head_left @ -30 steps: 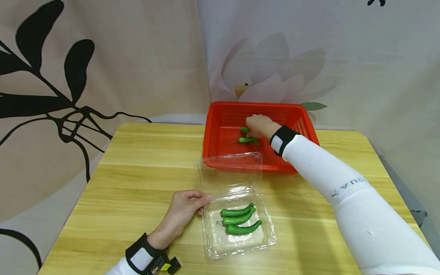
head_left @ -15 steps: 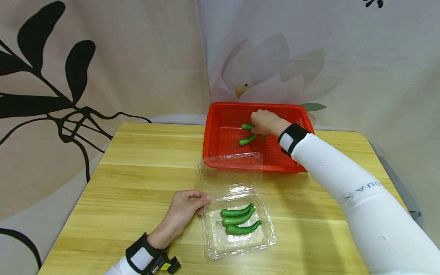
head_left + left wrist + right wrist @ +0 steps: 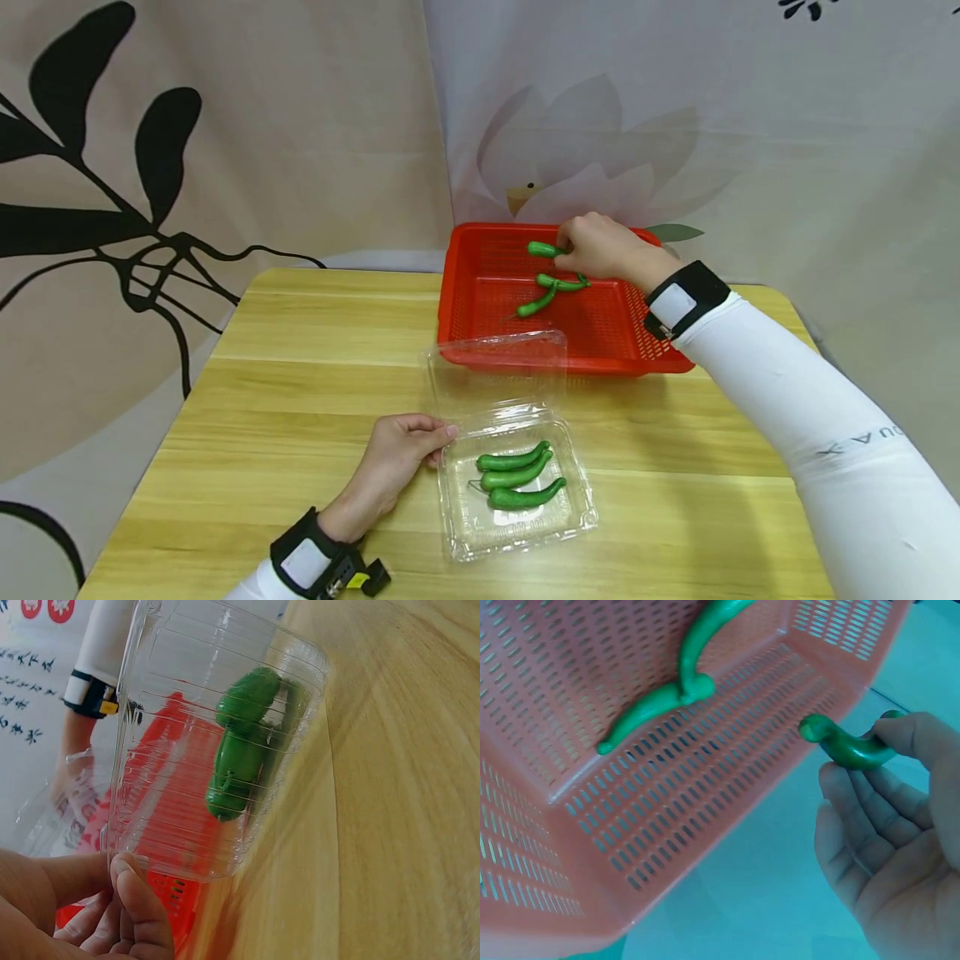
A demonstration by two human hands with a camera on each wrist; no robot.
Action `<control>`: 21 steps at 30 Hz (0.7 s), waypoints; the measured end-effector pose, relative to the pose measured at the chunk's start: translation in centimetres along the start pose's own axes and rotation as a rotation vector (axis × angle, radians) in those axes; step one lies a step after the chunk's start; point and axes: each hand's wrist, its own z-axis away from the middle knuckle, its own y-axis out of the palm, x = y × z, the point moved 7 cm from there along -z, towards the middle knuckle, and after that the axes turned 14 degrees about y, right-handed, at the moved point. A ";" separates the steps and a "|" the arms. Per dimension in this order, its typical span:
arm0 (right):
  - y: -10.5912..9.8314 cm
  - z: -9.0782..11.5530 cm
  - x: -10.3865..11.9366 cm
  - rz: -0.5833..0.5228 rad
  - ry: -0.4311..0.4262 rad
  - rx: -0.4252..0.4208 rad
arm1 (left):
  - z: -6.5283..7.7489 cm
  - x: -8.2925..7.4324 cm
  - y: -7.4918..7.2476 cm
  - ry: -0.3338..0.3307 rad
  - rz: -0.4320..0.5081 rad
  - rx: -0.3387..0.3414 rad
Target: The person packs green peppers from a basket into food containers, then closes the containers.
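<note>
Right hand [image 3: 603, 246]: I pinch one pepper [image 3: 545, 249] between thumb and fingers; in the right wrist view the other fingers curl loosely below it.
Held pepper: lifted off the basket floor, near the far rim in the head view, blunt end poking out; it rests in neither container, so I count this one as halfway handled.
Left hand [image 3: 405, 454]: my thumb and fingers grip the left edge of the clear box, close to its hinge.
Clear box [image 3: 480, 533]: on my near side of the basket, with three peppers [image 3: 527, 498] lying side by side in it; I take those three as done. Bare floor shows beside them.
Lid [image 3: 480, 400]: folded back toward the basket, so closing is not done; whether it touches the rim I cannot tell.
Red basket [image 3: 615, 367]: beyond the box, with two peppers [image 3: 536, 304] on its floor, touching where one's tip meets the other; these look to me like what is left.
Tally: three in the box, one in my grip, two in the basket; I judge it about midway.
Table [image 3: 322, 358]: pale wood, under box and basket.
Backdrop [image 3: 337, 125]: printed cloth behind everything.
</note>
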 end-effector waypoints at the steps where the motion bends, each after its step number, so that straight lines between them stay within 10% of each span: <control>1: -0.3 0.2 0.0 -0.005 -0.006 -0.012 | 0.0 0.0 0.0 -0.002 0.001 -0.001; 21: -2.3 5.5 0.4 -0.135 -0.058 -0.096 | -0.1 0.2 -0.1 -0.011 0.001 -0.007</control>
